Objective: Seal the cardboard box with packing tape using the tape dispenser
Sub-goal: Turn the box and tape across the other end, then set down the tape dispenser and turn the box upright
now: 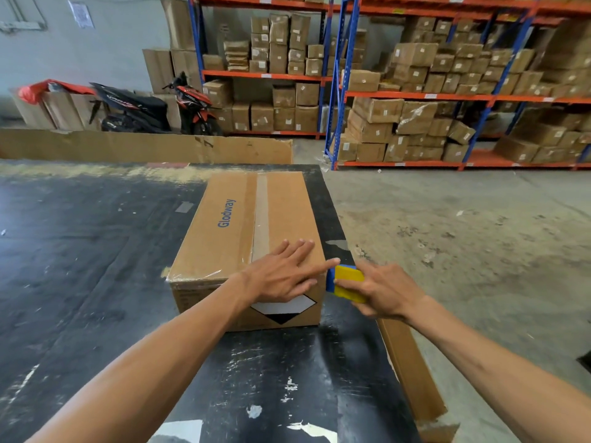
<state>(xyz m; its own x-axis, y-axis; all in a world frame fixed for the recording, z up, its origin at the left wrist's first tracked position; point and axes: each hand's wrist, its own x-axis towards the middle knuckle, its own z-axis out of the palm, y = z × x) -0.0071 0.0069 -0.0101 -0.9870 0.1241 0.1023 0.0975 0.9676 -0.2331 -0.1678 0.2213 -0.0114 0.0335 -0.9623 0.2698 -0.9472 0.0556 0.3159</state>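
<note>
A brown cardboard box (224, 231) printed "Glodway" lies on the black table (96, 251), flaps shut, with a strip of clear tape (260, 215) running along its top seam. My left hand (284, 273) rests flat on the box's near right top corner, fingers spread. My right hand (383, 290) grips a yellow and blue tape dispenser (347, 278), pressed against the box's right side near that corner. The dispenser's tape roll is hidden by my hand.
The box sits close to the table's right edge (345, 247). A flat cardboard sheet (144, 145) stands behind the table. A parked motorbike (153, 107) and blue-orange shelves (415, 91) full of boxes line the back. Concrete floor (463, 235) lies to the right.
</note>
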